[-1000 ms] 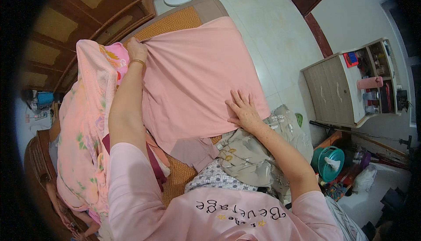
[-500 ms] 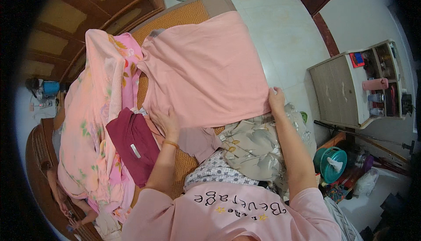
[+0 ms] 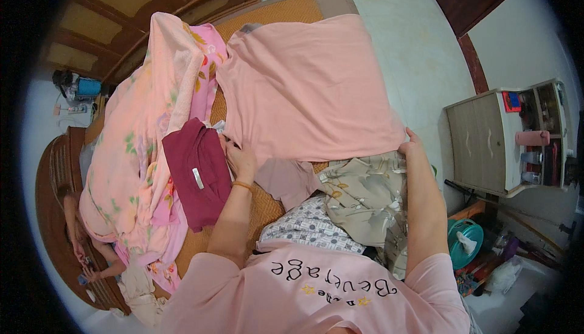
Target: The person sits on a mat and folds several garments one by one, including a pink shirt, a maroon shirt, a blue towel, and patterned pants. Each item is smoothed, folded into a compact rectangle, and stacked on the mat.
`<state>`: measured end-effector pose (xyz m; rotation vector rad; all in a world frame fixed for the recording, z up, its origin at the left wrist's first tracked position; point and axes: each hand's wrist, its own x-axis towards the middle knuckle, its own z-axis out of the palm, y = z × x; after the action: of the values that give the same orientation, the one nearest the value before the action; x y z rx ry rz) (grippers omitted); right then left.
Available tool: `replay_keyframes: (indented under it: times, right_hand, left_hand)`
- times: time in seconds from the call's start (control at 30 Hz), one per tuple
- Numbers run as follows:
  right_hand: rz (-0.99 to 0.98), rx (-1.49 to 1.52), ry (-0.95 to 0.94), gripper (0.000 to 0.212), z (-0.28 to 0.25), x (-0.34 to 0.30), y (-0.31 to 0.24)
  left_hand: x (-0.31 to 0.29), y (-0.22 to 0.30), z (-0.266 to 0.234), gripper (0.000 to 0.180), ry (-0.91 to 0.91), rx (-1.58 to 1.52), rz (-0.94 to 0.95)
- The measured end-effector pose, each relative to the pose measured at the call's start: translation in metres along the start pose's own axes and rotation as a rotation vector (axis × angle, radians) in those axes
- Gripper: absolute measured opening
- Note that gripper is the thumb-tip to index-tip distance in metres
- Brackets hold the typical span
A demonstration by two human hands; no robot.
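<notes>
A pink shirt (image 3: 310, 90) lies spread over the woven mat (image 3: 267, 14) on the bed, lightly creased, with a bit of grey at its far left corner. My right hand (image 3: 412, 143) pinches its near right corner. At the near left edge, my left hand (image 3: 243, 162) has its fingers curled into the cloth, their tips partly hidden. A folded maroon garment (image 3: 198, 176) with a white label lies just left of that hand. Nearer to me are a dusty-pink cloth (image 3: 287, 182), a grey patterned cloth (image 3: 313, 227) and a beige floral cloth (image 3: 362, 191).
A peach floral blanket (image 3: 131, 151) is heaped along the left side. Beyond it stands a wooden headboard or cabinet (image 3: 100, 20). A drawer cabinet (image 3: 477, 142) and a green bucket (image 3: 465, 243) are at right. Another person's hands (image 3: 85, 264) show at lower left.
The view has shifted, so the bed appears farther right. My left hand's fingers, laid flatter on the shirt before, now curl at its edge. My right hand keeps the corner.
</notes>
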<state>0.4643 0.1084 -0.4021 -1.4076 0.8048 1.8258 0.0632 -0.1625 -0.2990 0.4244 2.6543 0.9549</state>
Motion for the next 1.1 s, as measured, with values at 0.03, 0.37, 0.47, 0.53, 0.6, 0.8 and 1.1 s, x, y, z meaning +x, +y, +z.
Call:
replay_keyframes:
  times: [0.03, 0.37, 0.47, 0.53, 0.6, 0.8, 1.1]
  right_hand:
    - [-0.033, 0.001, -0.065, 0.041, 0.0, -0.004, -0.001]
    - [-0.412, 0.095, -0.303, 0.04, -0.006, -0.013, -0.034]
    - [-0.485, -0.129, -0.374, 0.037, -0.009, -0.021, -0.034]
    - [-0.464, -0.185, -0.337, 0.032, -0.01, -0.023, -0.033]
    - [-0.463, -0.16, -0.223, 0.028, -0.01, -0.019, -0.032]
    - [-0.408, -0.205, -0.087, 0.025, -0.01, 0.001, -0.039]
    - [-0.436, -0.144, -0.164, 0.031, -0.012, -0.025, -0.024]
  left_hand:
    - [0.002, 0.001, -0.002, 0.048, -0.044, 0.041, -0.035]
    - [0.018, -0.032, 0.0, 0.042, 0.317, -0.118, 0.043]
    - [0.018, -0.036, -0.004, 0.051, 0.191, -0.168, -0.02]
    - [0.009, -0.035, 0.001, 0.052, 0.266, -0.09, 0.17]
    - [-0.006, -0.036, -0.001, 0.056, 0.186, -0.202, 0.233]
    - [-0.077, -0.04, -0.021, 0.044, -0.249, -0.593, -0.304]
    - [-0.077, -0.048, -0.008, 0.034, 0.083, -0.792, -0.113]
